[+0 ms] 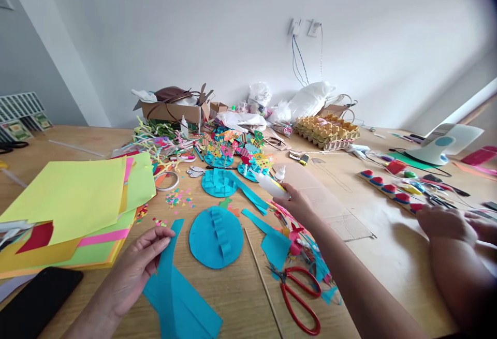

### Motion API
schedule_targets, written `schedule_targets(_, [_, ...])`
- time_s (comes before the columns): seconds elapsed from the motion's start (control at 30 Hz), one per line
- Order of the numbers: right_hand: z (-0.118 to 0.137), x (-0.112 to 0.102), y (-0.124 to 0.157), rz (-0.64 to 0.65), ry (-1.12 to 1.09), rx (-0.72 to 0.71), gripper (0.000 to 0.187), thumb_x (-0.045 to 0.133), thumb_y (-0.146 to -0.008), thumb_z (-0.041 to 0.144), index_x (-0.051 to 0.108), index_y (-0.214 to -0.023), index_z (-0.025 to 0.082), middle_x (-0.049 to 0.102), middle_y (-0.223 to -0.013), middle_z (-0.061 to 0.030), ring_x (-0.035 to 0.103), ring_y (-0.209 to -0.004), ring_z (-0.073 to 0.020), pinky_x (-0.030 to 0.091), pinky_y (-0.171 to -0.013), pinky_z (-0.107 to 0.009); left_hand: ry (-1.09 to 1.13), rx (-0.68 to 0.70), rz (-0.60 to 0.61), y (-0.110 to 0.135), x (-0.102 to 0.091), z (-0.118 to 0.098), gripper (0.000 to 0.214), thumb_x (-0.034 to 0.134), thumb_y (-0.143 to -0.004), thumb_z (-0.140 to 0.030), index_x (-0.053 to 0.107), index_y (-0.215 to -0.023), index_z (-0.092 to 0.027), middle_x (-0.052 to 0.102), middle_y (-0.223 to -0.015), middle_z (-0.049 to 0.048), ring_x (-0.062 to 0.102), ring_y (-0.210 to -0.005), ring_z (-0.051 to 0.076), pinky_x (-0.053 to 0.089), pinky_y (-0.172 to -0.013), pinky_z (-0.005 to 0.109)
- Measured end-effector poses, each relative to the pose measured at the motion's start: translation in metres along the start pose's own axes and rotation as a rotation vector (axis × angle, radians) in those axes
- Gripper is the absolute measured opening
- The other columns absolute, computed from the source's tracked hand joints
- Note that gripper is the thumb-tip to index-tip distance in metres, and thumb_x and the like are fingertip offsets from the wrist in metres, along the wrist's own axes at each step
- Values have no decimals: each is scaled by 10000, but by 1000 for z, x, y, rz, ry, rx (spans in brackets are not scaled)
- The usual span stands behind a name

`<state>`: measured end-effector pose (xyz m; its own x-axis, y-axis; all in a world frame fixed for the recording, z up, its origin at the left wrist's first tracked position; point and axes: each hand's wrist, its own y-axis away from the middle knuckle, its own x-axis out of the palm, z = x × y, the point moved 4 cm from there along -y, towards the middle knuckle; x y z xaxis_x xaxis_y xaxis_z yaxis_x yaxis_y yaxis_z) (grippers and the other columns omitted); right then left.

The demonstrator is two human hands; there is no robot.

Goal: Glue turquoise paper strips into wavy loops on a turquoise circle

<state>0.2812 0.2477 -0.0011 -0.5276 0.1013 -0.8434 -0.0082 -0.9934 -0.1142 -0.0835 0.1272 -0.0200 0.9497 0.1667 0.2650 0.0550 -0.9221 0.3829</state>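
My left hand [135,264] pinches the edge of a teal paper strip [171,277] that lies over a larger teal sheet near the table's front edge. My right hand [297,204] reaches forward and is closed round a white glue bottle [267,183], its nozzle pointing left over the table. Between my hands lies a teal paper disc [215,238] with folded strips glued on it. A second teal disc [218,182] lies farther back. Red-handled scissors [298,292] and a thin wooden stick [262,277] rest under my right forearm.
A stack of coloured paper sheets [73,209] fills the left side, with a black phone [34,303] below it. Another person's hands [450,222] work at the right edge. An egg carton tray [326,131], a cardboard box [171,108] and craft scraps crowd the back.
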Motion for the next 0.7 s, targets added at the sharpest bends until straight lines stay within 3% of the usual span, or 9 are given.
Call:
schedule_targets(0.13, [36,-13,28,48,-198,-103,478,564,-723,413,506,-1134,177,591,-816,-30,541,-686,-180,404,-586,-272,-103,82,-15,4,-2,-9,285,718,-590,-358,615,-812,-214,533,-672,-57,439,-531,69,359,-449,152])
schedule_targets(0.27, [59,-9,47,113,-337,-125,451,569,-721,445,539,-1073,164,567,-767,-16,512,-672,-168,391,-569,-260,-348,178,-28,2,-10,-18,322,637,-629,-386,596,-892,-205,523,-657,-48,418,-505,85,341,-449,177])
schedule_targets(0.5, [44,7,52,100,-443,-5,450,574,-697,474,552,-995,137,512,-700,3,479,-648,-159,360,-553,-259,-948,361,59,-14,-22,-5,269,463,-695,-334,610,-866,-188,576,-654,9,529,-573,171,433,-532,264])
schedule_targets(0.63, [43,4,50,88,-488,31,450,572,-689,487,552,-970,135,496,-667,10,459,-606,-146,333,-518,-249,-1308,684,14,-19,-25,-13,277,435,-732,-258,659,-884,-204,606,-993,93,557,-935,258,425,-835,387])
schedule_targets(0.7, [45,1,48,88,-516,29,433,573,-686,476,557,-950,133,500,-664,11,456,-597,-141,333,-519,-250,-1377,787,-30,-21,-17,-27,280,442,-754,-268,665,-914,-213,558,-1122,103,517,-1026,279,397,-885,419])
